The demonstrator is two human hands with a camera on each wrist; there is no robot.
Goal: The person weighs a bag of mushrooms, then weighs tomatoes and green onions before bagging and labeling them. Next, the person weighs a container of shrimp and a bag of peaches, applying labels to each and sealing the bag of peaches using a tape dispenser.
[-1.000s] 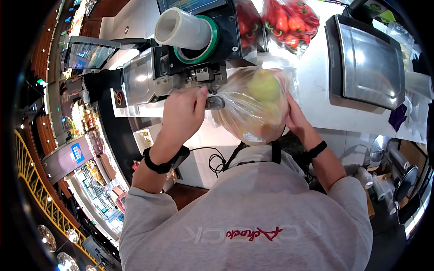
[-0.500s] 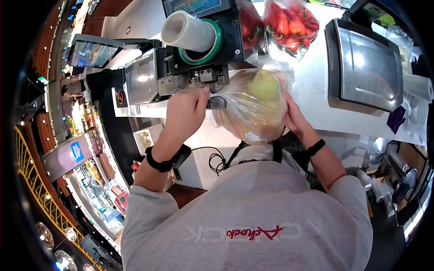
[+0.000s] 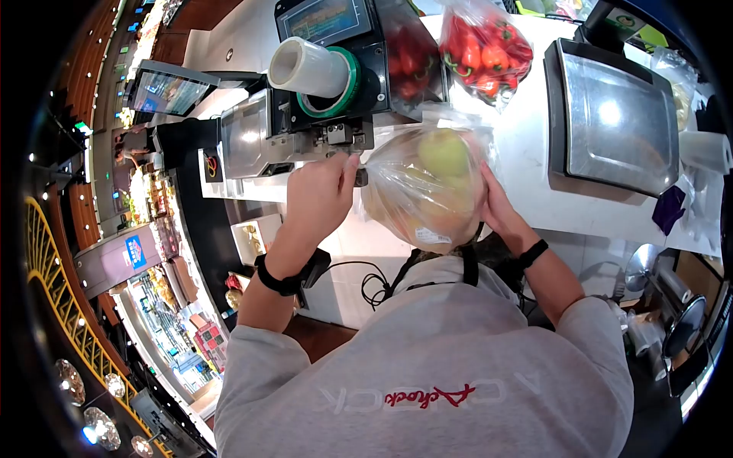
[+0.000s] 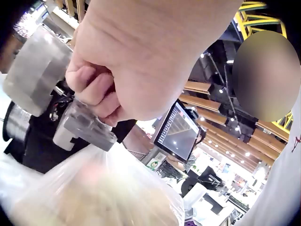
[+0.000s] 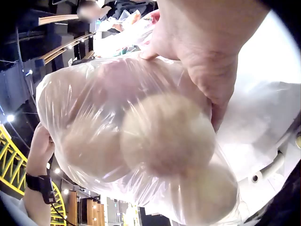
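Note:
A clear plastic bag (image 3: 412,195) of round yellow-green fruit hangs beside a black machine (image 3: 376,80), its gathered neck running to a grey part (image 4: 87,126) at the machine's edge. Curled fingers of my left hand (image 3: 322,197) grip at the bag's neck; the grey part lies against them and hides the exact contact. My right hand (image 3: 500,204) holds the far side of the bag, thumb and fingers spread round it. In the right wrist view, several pale fruits press against the film of the bag (image 5: 141,136), below my right hand (image 5: 202,52).
A white roll (image 3: 309,69) and green tape ring (image 3: 353,91) sit on the machine. Bagged red peppers (image 3: 489,53) lie behind the fruit. A steel-topped scale (image 3: 615,114) stands at the right, a second screen (image 3: 172,90) at the left. Purple cloth (image 3: 669,210) lies by the scale.
The head view has shifted a little. My left hand has moved slightly right and covers more of the grey part. The bag and my right hand keep nearly the same pose.

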